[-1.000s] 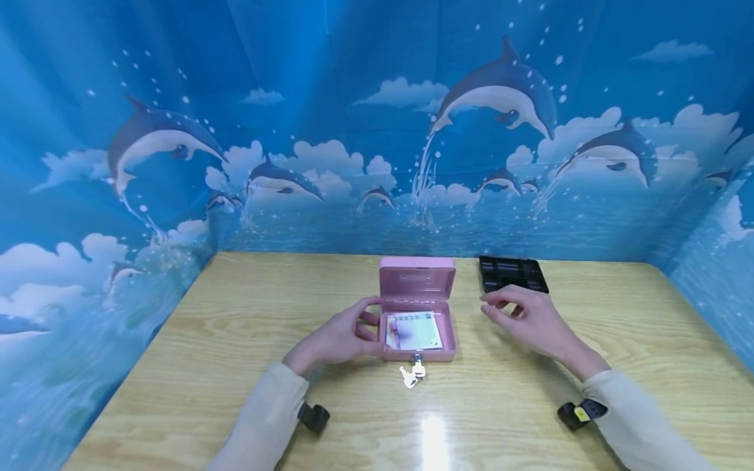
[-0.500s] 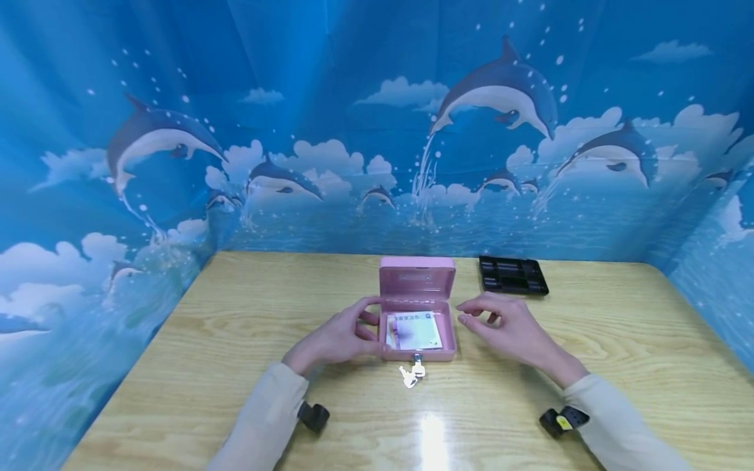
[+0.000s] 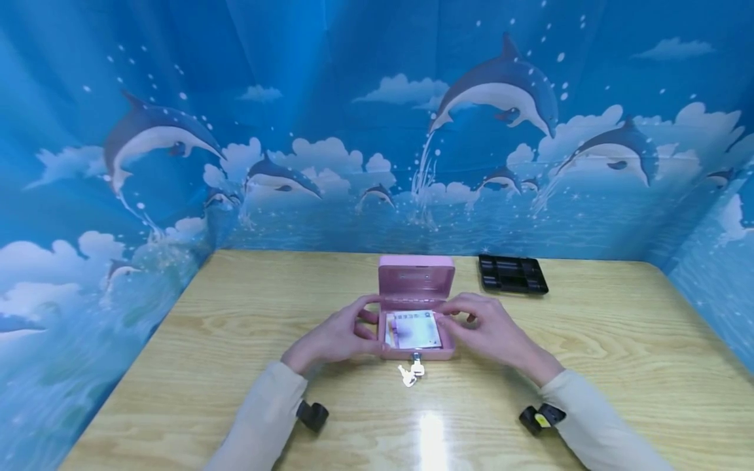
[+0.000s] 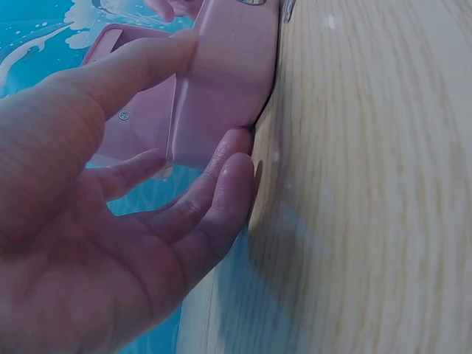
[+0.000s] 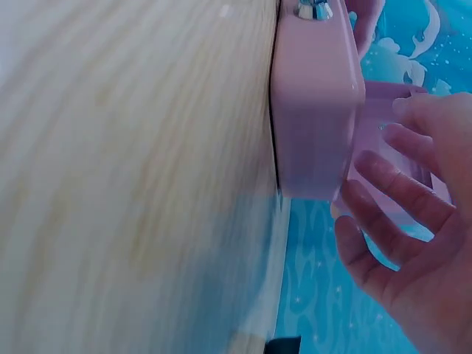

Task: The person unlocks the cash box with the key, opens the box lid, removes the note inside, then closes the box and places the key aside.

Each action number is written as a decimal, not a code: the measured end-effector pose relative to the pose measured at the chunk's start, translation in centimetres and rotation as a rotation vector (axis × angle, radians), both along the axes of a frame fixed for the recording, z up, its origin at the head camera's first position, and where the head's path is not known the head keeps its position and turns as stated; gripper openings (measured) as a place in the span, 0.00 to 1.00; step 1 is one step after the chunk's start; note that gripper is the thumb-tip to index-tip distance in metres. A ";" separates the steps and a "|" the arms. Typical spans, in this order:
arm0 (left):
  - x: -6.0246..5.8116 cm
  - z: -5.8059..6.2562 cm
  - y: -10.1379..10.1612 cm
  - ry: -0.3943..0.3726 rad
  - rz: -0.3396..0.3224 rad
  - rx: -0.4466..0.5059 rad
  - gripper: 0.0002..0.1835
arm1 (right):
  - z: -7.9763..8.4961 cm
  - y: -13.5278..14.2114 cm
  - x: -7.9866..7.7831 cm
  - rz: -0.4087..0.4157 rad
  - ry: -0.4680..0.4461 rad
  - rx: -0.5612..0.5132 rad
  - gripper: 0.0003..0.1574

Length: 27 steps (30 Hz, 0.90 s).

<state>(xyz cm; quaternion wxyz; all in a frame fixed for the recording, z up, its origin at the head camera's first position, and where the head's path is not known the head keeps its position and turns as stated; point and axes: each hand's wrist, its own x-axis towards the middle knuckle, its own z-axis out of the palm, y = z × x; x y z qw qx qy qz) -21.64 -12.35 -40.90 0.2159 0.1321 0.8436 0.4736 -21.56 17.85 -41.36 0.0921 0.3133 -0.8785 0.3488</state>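
Note:
A pink cash box [image 3: 417, 356] stands on the table with its lid [image 3: 417, 281] raised. Inside lie paper notes [image 3: 419, 331], a pale one on top with a purple band to its left. From the front lock hang small silver keys [image 3: 408, 375]. My left hand [image 3: 338, 333] holds the box's left side, thumb [image 4: 147, 66] over the front rim and lower fingers against the side wall. Over the right wall reaches my right hand [image 3: 491, 327], its thumb and index fingertips right by the notes' far right corner; its other fingers [image 5: 394, 188] spread loosely outside the box.
A black compartment tray [image 3: 514, 276] lies on the wooden table [image 3: 265, 288] behind and right of the box. A blue dolphin-print curtain [image 3: 330, 222] rises along the back and sides of the table.
My right hand has moved left, from in front of the black tray to over the box's right side. The left hand keeps its place on the box.

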 end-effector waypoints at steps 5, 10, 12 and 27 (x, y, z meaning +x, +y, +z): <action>0.0 0.0 0.0 -0.005 0.000 0.013 0.49 | -0.1 -0.8 -0.2 -0.034 -0.009 0.046 0.14; 0.0 -0.1 0.0 0.001 0.001 0.021 0.49 | -0.1 -1.5 -0.4 -0.080 -0.023 0.137 0.12; 0.0 -0.1 0.1 0.000 -0.001 0.014 0.49 | -0.1 -1.7 -0.5 -0.080 -0.036 0.162 0.11; 0.1 0.0 0.1 0.000 0.010 -0.015 0.47 | -0.5 -2.9 -1.1 -0.040 -0.068 0.220 0.14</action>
